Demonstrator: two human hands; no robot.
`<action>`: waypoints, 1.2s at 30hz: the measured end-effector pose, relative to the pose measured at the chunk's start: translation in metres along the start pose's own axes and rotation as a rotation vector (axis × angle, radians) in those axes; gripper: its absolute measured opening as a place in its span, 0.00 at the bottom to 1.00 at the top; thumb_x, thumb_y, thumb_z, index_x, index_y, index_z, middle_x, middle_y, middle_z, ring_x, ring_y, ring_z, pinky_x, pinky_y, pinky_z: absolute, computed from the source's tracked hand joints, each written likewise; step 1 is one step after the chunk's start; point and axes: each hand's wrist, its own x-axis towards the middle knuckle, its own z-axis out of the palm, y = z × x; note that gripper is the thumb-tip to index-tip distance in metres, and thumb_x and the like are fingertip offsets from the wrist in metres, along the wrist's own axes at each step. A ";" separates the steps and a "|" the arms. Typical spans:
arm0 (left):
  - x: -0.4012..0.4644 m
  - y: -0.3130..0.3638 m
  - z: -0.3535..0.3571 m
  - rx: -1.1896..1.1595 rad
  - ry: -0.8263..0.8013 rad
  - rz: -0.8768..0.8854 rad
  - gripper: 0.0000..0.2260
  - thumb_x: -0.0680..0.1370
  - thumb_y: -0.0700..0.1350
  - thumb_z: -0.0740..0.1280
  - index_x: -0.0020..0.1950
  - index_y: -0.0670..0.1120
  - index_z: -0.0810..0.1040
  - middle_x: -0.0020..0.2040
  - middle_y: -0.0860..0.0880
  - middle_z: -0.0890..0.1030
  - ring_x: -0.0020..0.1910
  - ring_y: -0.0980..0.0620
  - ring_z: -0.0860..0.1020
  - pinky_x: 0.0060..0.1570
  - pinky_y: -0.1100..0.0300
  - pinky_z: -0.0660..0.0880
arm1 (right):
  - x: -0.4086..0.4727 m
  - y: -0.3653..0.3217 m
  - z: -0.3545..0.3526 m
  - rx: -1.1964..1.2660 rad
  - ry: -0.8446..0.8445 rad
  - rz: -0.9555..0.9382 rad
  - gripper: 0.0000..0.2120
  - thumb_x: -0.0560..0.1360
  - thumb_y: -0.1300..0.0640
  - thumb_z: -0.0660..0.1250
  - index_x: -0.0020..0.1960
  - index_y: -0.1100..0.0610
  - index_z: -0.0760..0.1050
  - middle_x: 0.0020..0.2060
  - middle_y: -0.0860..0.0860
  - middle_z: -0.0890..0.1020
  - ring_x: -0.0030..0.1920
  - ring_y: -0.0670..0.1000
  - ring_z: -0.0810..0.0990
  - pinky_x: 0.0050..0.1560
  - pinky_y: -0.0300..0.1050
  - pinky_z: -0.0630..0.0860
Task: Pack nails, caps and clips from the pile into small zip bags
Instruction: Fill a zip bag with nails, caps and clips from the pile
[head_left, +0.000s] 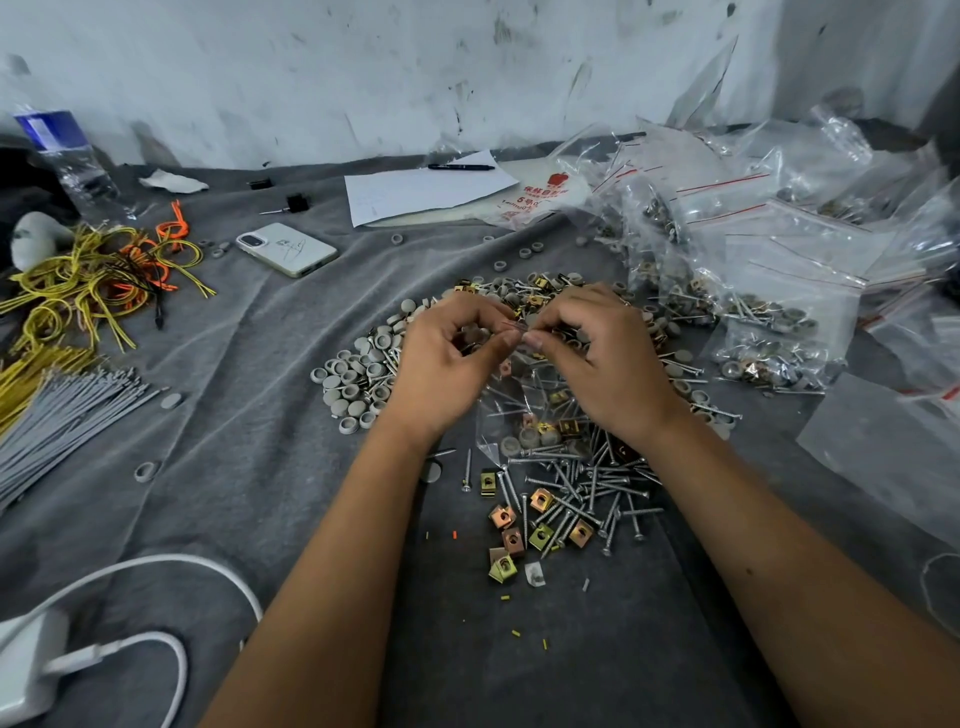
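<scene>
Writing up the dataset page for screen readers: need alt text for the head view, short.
Two bare hands, left hand and right hand, pinch the top edge of a small clear zip bag holding screws, caps and clips, above a pile of nails, grey caps and brass clips on a grey cloth. Filled bags lie to the right; a phone lies behind.

cloth (260, 415): grey, matt | nails (582, 499): shiny metal | zip bag (519, 410): clear glossy plastic

Legible marking is confined to the white plastic bag pack (540, 200) lying beside the sheet of paper (426, 189), which bears a red apple emblem above red Chinese characters too blurred to read with certainty and a line beginning with the numeral "5"; nothing else is readable.
</scene>
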 end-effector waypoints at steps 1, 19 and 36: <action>0.000 0.000 0.000 -0.001 -0.003 0.008 0.03 0.78 0.38 0.74 0.47 0.39 0.83 0.52 0.44 0.84 0.51 0.41 0.82 0.53 0.35 0.79 | 0.000 0.000 0.000 0.005 0.000 0.006 0.06 0.76 0.59 0.74 0.50 0.62 0.83 0.45 0.53 0.83 0.52 0.53 0.77 0.54 0.50 0.73; 0.000 0.007 0.005 0.023 0.033 -0.010 0.03 0.81 0.37 0.70 0.52 0.38 0.82 0.50 0.44 0.85 0.51 0.49 0.83 0.54 0.54 0.80 | -0.003 -0.002 0.001 0.074 0.036 0.038 0.05 0.76 0.61 0.75 0.50 0.62 0.84 0.44 0.53 0.84 0.47 0.52 0.81 0.49 0.49 0.77; -0.002 0.009 0.008 -0.040 -0.013 -0.067 0.04 0.81 0.38 0.71 0.54 0.40 0.83 0.49 0.46 0.86 0.47 0.55 0.84 0.47 0.62 0.80 | -0.004 -0.003 0.000 0.146 0.047 0.073 0.03 0.77 0.63 0.73 0.49 0.63 0.84 0.44 0.53 0.84 0.46 0.49 0.82 0.47 0.46 0.78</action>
